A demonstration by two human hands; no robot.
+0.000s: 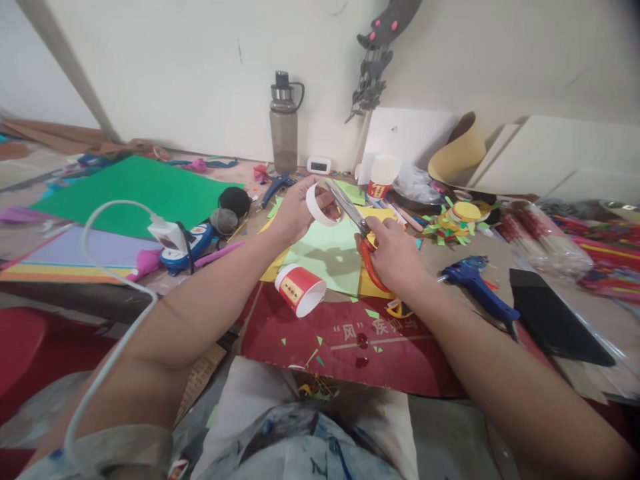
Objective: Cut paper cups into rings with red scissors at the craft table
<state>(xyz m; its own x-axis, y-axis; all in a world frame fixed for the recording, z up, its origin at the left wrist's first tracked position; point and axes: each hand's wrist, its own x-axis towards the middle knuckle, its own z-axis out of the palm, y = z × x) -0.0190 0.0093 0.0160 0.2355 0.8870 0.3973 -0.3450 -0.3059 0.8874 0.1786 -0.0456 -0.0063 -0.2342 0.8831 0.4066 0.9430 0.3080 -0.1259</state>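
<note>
Between the fingers of my left hand (304, 208) is a white paper ring (316, 205), held up over the light green paper (327, 257). My right hand (395, 250) grips a pair of scissors (369, 263) by the orange handles. Its blades point up and left, close to the ring; whether they touch it I cannot tell. Below my left hand a red and white paper cup (300, 291) lies on its side, its open end facing right. Yellow paper (273, 268) shows under the green sheet.
A blue glue gun (477, 287) and a black phone-like slab (557, 317) lie right of my forearm. Behind stand a grey bottle (284, 130) and another paper cup (383, 177). A white cable (125, 327) loops over my left arm. Green scraps dot the red board (345, 360).
</note>
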